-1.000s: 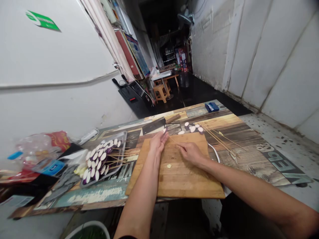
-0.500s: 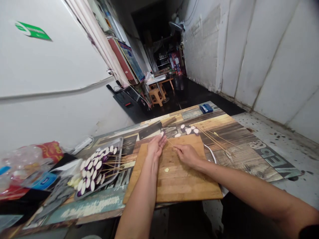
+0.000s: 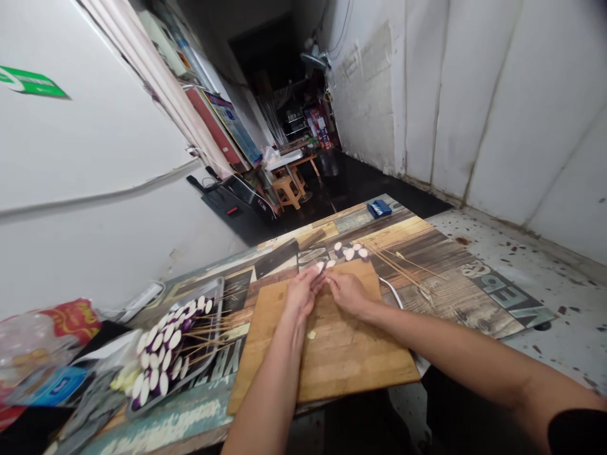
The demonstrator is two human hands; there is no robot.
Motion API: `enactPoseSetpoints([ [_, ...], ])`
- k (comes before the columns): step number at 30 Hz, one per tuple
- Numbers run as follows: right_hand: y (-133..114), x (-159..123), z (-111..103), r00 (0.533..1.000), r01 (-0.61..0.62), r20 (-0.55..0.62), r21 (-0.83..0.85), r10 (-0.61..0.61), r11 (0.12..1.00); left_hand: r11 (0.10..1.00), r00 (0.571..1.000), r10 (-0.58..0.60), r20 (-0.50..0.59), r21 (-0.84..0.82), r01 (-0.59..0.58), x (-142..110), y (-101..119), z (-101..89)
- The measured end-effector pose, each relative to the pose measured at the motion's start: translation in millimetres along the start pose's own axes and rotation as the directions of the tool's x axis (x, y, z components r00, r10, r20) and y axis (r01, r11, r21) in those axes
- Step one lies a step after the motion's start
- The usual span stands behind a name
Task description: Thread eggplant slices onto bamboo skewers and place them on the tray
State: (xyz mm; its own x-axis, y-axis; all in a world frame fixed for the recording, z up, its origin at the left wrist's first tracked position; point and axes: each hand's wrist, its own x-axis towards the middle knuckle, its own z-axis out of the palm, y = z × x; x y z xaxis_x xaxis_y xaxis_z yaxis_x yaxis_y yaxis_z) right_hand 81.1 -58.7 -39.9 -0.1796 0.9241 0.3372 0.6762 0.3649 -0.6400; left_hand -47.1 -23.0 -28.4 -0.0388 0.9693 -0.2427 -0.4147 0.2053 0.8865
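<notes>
Over the far part of a wooden cutting board (image 3: 360, 357), my left hand (image 3: 300, 292) is closed round a cut piece of eggplant (image 3: 320, 267), white-faced with purple skin. My right hand (image 3: 348, 292) is pinched right beside it, fingertips almost touching the left hand's. The thin skewer in the right fingers is mostly hidden now. Beyond the board lie several loose eggplant pieces (image 3: 349, 254) and a few bamboo skewers (image 3: 403, 268). To the left, a metal tray (image 3: 219, 292) carries many skewered eggplant pieces (image 3: 165, 338), sticks pointing right.
A cleaver (image 3: 277, 258) lies behind the board, its handle to the right. A small blue box (image 3: 379, 208) sits near the table's far edge. Plastic packaging (image 3: 52, 354) and a grey cloth (image 3: 92, 398) crowd the left side. A yellowish scrap (image 3: 312, 335) rests on the board.
My right hand has come in toward the left, closing the gap along the skewer between them. The view has shifted slightly to the right.
</notes>
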Motion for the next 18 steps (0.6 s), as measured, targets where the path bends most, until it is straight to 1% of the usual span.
enactPoseSetpoints([
  [3,6,6,-3,0.995,-0.022,-0.094,0.029,0.025,0.999,0.999,0.994,0.036,0.103,0.020,-0.038,-7,-5,12.0],
  [5,10,9,-3,0.990,-0.030,-0.135,0.052,0.036,0.998,0.999,0.984,0.047,0.173,0.017,-0.051,-10,-6,17.4],
  [6,12,9,-3,0.988,-0.035,-0.150,0.067,0.045,0.997,0.997,0.982,0.067,0.179,0.020,-0.072,-10,-6,18.8],
  [7,13,10,-3,0.986,-0.037,-0.161,0.089,0.051,0.995,0.992,0.981,0.114,0.156,0.031,-0.120,-9,-6,19.0],
  [8,14,10,-2,0.984,-0.032,-0.170,0.115,0.051,0.993,0.979,0.977,0.191,0.100,0.061,-0.197,-9,-5,17.9],
  [9,15,10,-2,0.982,-0.027,-0.179,0.143,0.052,0.989,0.950,0.958,0.286,0.024,0.123,-0.287,-8,-5,15.6],
  [10,16,10,-3,0.980,-0.029,-0.190,0.172,0.062,0.985,0.902,0.921,0.386,-0.044,0.229,-0.367,-7,-3,12.1],
  [11,16,11,-4,0.975,-0.041,-0.205,0.200,0.083,0.979,0.830,0.874,0.479,-0.085,0.367,-0.419,-6,-1,7.6],
  [12,17,12,-5,0.968,-0.061,-0.223,0.225,0.112,0.973,0.739,0.832,0.547,-0.089,0.518,-0.431,-5,1,2.6],
  [13,19,13,-8,0.960,-0.083,-0.241,0.241,0.142,0.967,0.632,0.806,0.588,-0.064,0.658,-0.409,-5,3,-2.6],
  [14,22,15,-11,0.947,-0.108,-0.268,0.256,0.178,0.961,0.525,0.796,0.605,-0.032,0.768,-0.368,-5,6,-7.4],
  [15,26,18,-15,0.926,-0.133,-0.308,0.279,0.220,0.951,0.430,0.798,0.603,0.002,0.841,-0.327,-6,9,-11.4],
  [16,30,22,-20,0.894,-0.154,-0.360,0.313,0.267,0.937,0.361,0.800,0.600,0.025,0.884,-0.298,-6,11,-14.4],
  [17,36,26,-24,0.851,-0.173,-0.414,0.359,0.322,0.917,0.318,0.799,0.600,0.037,0.906,-0.281,-5,13,-16.1],
  [18,41,29,-28,0.800,-0.189,-0.461,0.415,0.384,0.890,0.296,0.794,0.607,0.040,0.915,-0.272,-4,14,-16.4],
])
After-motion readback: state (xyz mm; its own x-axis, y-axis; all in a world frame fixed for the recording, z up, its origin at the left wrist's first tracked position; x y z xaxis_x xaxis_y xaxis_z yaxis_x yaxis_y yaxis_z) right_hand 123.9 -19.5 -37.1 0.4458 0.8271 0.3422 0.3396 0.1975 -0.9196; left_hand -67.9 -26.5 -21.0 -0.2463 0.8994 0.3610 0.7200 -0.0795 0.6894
